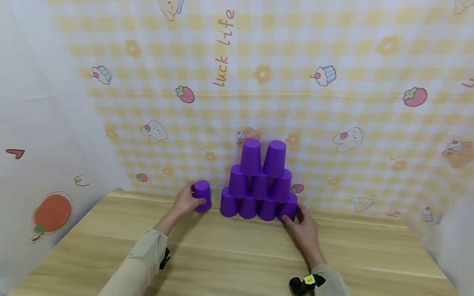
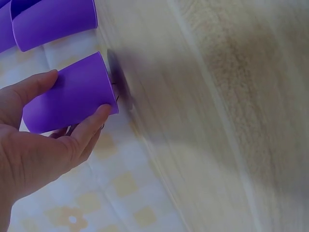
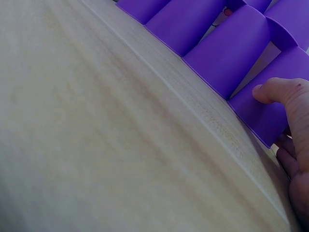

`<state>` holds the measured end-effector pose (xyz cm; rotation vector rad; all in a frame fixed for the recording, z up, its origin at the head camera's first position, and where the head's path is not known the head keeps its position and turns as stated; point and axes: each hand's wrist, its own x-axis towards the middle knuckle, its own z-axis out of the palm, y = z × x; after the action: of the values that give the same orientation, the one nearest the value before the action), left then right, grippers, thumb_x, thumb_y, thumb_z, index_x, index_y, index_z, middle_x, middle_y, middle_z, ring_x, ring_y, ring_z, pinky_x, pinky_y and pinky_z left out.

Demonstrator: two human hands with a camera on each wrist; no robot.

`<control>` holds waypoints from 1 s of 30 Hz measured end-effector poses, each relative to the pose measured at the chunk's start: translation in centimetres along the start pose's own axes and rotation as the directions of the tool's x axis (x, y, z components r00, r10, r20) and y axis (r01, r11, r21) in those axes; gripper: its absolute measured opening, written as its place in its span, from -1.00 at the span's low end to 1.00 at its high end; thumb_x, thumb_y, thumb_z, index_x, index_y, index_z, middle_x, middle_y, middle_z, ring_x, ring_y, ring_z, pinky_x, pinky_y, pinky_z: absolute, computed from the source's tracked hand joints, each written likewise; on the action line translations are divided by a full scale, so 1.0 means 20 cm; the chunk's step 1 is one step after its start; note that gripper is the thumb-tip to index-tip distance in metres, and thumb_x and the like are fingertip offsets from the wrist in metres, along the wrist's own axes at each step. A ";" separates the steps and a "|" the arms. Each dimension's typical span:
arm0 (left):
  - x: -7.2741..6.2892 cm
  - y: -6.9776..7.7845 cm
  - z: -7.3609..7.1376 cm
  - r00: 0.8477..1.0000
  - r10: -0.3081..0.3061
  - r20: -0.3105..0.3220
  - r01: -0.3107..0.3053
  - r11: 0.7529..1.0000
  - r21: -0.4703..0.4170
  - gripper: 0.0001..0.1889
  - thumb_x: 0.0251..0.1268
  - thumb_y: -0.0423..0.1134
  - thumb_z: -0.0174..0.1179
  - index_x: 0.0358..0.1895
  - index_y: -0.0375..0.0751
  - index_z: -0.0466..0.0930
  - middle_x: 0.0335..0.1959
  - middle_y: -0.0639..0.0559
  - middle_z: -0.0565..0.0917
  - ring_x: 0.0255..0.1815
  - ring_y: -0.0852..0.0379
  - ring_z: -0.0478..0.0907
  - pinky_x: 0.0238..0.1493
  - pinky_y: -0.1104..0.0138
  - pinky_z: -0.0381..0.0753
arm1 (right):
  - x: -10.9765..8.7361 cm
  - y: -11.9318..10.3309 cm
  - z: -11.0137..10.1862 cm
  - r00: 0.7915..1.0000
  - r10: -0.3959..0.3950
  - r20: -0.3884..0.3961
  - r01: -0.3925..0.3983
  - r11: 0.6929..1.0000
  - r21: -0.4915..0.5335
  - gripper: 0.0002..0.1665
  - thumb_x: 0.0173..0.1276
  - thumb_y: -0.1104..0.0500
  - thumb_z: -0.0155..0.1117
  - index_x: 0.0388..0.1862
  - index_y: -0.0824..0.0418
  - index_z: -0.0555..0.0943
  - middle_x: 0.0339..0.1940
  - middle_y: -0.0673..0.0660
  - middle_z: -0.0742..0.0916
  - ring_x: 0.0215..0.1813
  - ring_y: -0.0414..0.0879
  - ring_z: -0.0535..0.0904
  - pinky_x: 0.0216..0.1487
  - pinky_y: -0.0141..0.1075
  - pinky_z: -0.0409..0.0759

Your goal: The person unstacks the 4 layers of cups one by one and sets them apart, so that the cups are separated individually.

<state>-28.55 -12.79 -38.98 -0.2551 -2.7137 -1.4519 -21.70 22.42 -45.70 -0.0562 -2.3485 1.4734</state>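
Note:
A purple cup (image 1: 202, 196), upside down, is in my left hand (image 1: 186, 201), left of the stack. In the left wrist view the thumb lies on one side of this cup (image 2: 72, 94) and the fingers on the other, its rim close to the tabletop. My right hand (image 1: 306, 231) grips the right-end cup (image 1: 291, 204) of the stack's bottom row. Its thumb presses the front, as the right wrist view shows; the other fingers are partly hidden behind. The stack has several inverted cups at the bottom, three in the middle row (image 1: 260, 187) and two on top (image 1: 275, 159).
The stack stands on a wood-grain table (image 1: 229, 255), near its back edge. Right behind it hangs a yellow-and-white checked cloth (image 1: 237, 111) with printed pictures. A white cloth wall (image 1: 44, 123) borders the left side.

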 end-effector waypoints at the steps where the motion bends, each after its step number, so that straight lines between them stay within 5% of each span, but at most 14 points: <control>1: -0.01 -0.01 0.00 1.000 -0.010 0.003 0.010 1.000 0.005 -0.36 -0.02 -0.50 0.27 0.18 -0.55 0.21 0.06 -0.48 0.42 0.07 -0.38 0.41 0.08 -0.06 0.45 | -0.01 0.00 0.01 1.000 -0.001 0.001 0.001 1.000 0.002 -0.26 0.18 0.23 0.36 0.30 0.38 0.29 0.24 0.38 0.44 0.28 0.18 0.34 0.28 -0.13 0.31; 13: -0.04 -0.05 -0.03 0.998 -0.029 0.062 0.028 1.000 0.013 -0.32 -0.02 -0.49 0.26 0.19 -0.61 0.15 0.05 -0.54 0.40 0.06 -0.41 0.40 0.07 -0.06 0.46 | -0.04 0.01 0.05 1.000 0.013 -0.017 -0.013 1.000 0.012 -0.26 0.16 0.22 0.38 0.29 0.34 0.32 0.23 0.35 0.47 0.27 0.16 0.36 0.28 -0.12 0.31; 30: 0.02 -0.02 -0.04 0.989 -0.071 0.133 0.067 0.997 0.038 -0.23 0.06 -0.42 0.25 0.28 -0.61 0.01 0.17 -0.56 0.27 0.15 -0.43 0.29 0.14 -0.07 0.38 | 0.04 -0.01 0.00 1.000 -0.011 -0.013 0.011 0.999 0.034 -0.28 0.16 0.21 0.37 0.29 0.31 0.33 0.25 0.30 0.46 0.28 0.10 0.36 0.29 -0.20 0.31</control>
<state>-28.93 -13.55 -38.76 -0.2694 -2.8775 -1.4562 -22.37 22.46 -45.27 -0.0431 -2.3097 1.5028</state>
